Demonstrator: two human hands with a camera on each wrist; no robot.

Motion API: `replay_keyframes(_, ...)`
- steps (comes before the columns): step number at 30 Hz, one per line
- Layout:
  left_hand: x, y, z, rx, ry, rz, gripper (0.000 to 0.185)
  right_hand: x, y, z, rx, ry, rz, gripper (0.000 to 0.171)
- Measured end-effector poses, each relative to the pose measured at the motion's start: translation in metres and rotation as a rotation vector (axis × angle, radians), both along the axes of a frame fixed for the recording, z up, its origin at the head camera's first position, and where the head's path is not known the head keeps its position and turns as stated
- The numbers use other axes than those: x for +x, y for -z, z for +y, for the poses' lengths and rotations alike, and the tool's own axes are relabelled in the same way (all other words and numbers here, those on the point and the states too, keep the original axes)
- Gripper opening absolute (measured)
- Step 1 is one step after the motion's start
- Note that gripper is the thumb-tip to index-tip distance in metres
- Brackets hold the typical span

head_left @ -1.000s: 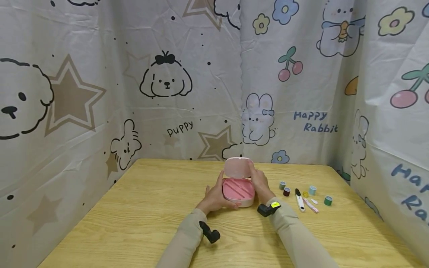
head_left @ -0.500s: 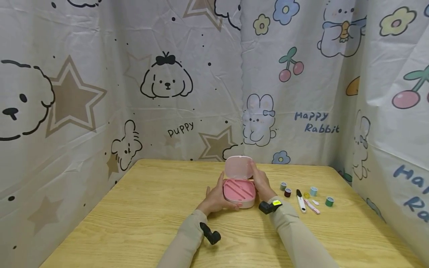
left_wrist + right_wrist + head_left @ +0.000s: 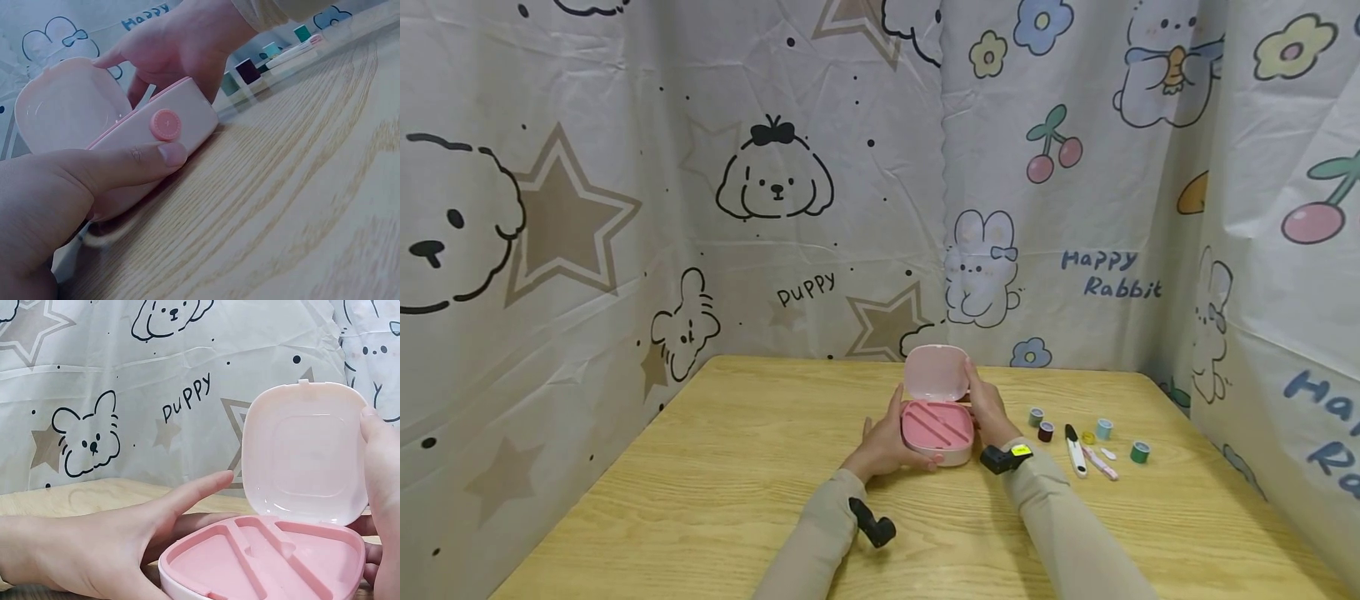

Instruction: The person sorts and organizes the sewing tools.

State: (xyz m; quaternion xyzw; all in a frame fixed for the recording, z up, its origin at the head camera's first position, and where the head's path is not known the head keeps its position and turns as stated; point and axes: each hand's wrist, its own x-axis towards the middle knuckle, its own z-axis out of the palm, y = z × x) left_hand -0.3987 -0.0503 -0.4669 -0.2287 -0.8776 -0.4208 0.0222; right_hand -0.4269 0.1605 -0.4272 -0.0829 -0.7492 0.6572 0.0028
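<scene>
A pink plastic box (image 3: 937, 425) with a divided inner tray (image 3: 212, 556) stands on the wooden table, its pale lid (image 3: 306, 450) swung up at the back. My left hand (image 3: 880, 442) grips the box at its left side. In the left wrist view that thumb lies along the front wall just below a round pink button (image 3: 165, 124). At the right side is my right hand (image 3: 988, 412), with one digit on the lid's right edge and the other fingers curled by the box's back right corner, partly hidden. The tray's compartments hold nothing.
To the right lie several thread spools, among them a dark red spool (image 3: 1046, 432) and a green spool (image 3: 1139, 452). Between them are a slim black-and-white tool (image 3: 1075, 450), a pink stick (image 3: 1101, 463) and a small yellow item (image 3: 1087, 437). Printed curtains (image 3: 820, 167) surround the table.
The lid shows slightly taller, its top edge a little higher, and my right fingertip has risen with it. My left hand keeps its grip on the box.
</scene>
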Motion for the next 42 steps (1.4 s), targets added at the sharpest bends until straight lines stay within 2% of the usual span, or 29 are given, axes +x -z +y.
replay_keyframes(8, 0.0017, 0.0012, 0.0003, 0.004, 0.004, -0.012, 0.15, 0.0002, 0.0005, 0.0021, -0.037, -0.007, -0.02, 0.099)
replay_keyframes(30, 0.0022, 0.0, 0.0011, -0.009, 0.001, -0.006, 0.148, -0.0032, 0.0009, 0.0015, -0.008, 0.022, -0.065, 0.073)
replay_keyframes(42, 0.0013, -0.0001, 0.0001, -0.004, 0.004, -0.015, 0.148, -0.0074, 0.0017, 0.0006, -0.006, 0.027, -0.084, 0.074)
